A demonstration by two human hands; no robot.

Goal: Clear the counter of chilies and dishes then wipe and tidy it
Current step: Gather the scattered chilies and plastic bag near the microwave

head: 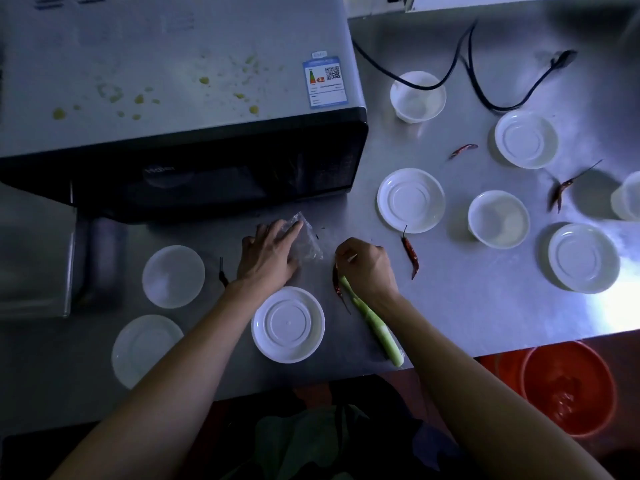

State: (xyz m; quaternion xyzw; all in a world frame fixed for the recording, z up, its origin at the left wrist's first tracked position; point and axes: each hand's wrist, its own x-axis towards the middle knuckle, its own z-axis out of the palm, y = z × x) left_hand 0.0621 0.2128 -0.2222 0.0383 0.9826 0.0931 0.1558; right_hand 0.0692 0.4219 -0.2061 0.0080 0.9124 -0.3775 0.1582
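the left hand (268,256) lies flat with fingers straight, pressing a clear plastic bag (306,242) onto the steel desk (467,299) just in front of the microwave (173,116), whose dark front edge closes off the room behind the bag. the right hand (369,268) has its fingers curled, its grip pinching a dried red chili (337,284) that hangs down to the desk beside a pale green stalk (372,322); the stalk runs under the wrist and ends at the desk's near edge. just below the left hand a white plate (288,324) sits close to that near edge, between the two forearms. left of it are two more plates (173,276), the lower one (145,349) near the front edge, with a dark chili (222,273) between the upper plate and the left wrist. another red chili (411,254) lies just right of the right hand, below a plate (411,199). farther right, bowls (498,219) and plates are spread apart with bare steel between them, and two more chilies (463,150) (562,190) lie among them. a black cable (485,88) loops across the back. off the desk's right front corner, an orange basin (568,389) sits below.
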